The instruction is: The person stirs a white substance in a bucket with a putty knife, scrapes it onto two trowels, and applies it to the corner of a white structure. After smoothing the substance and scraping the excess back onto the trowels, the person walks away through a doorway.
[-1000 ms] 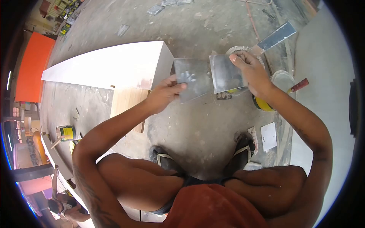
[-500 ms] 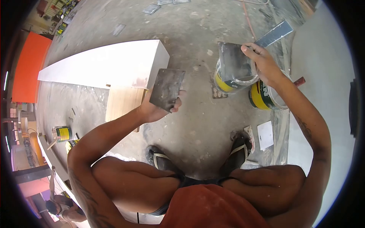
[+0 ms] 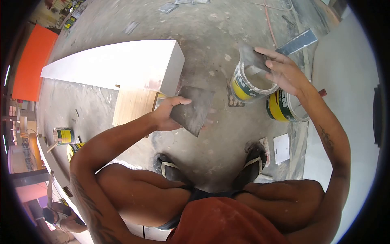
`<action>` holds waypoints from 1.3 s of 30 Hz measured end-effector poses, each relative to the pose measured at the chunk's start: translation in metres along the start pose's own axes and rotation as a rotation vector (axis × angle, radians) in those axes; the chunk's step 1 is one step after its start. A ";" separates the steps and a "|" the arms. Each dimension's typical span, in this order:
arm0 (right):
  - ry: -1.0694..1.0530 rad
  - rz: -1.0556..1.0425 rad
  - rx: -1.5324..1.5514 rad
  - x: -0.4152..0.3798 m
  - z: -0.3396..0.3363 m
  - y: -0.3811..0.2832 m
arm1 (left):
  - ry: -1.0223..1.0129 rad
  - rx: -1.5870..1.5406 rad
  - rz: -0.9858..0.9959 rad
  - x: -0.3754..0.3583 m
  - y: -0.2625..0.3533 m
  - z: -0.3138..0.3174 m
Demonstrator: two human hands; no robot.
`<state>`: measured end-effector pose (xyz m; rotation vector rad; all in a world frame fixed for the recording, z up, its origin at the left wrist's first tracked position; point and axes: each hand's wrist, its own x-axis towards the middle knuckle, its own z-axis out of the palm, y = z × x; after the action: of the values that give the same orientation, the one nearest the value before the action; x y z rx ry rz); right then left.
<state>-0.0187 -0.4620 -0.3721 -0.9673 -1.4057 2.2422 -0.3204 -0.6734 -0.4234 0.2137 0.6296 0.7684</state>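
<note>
My left hand [image 3: 164, 114] is closed on a dark grey, square, flat putty spreader [image 3: 194, 107], thumb on top and fingers underneath. It is held over the floor, near the end of a white tapered box-like piece [image 3: 122, 65]. In my right hand [image 3: 287, 75] is a second putty spreader [image 3: 252, 56], thin and blurred, gripped between thumb and fingers. This one is tilted over the open mouth of a green and yellow bucket [image 3: 245, 87] with pale material inside. A similar bucket [image 3: 279, 106] stands just beside it, below my right wrist.
A pale wooden block [image 3: 134, 106] sits under the white piece. A long flat blue-grey blade [image 3: 297, 42] lies beyond the buckets, near a hose [image 3: 271, 24]. A white card [image 3: 281, 148] lies by my right foot. Another person [image 3: 63, 217] is at far lower left.
My left hand has moved slightly right and down, turning its spreader. My right hand has tilted its spreader and lowered slightly, revealing more of the bucket's mouth. The view has shifted slightly.
</note>
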 end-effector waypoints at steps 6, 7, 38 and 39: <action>-0.307 -0.350 0.069 -0.001 0.006 -0.003 | 0.092 0.048 -0.121 0.008 -0.015 -0.029; -0.361 -0.373 0.126 0.002 0.002 0.000 | 0.109 0.046 -0.144 0.009 -0.018 -0.032; 0.223 -0.204 -1.066 0.015 -0.022 -0.028 | 0.130 0.214 -0.126 0.007 -0.021 -0.039; 0.177 -0.214 -1.292 0.016 -0.023 -0.030 | 0.149 0.230 -0.126 0.007 -0.022 -0.038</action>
<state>-0.0167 -0.4239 -0.3582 -1.1623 -2.6933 0.8581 -0.3266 -0.6855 -0.4657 0.3259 0.8655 0.5932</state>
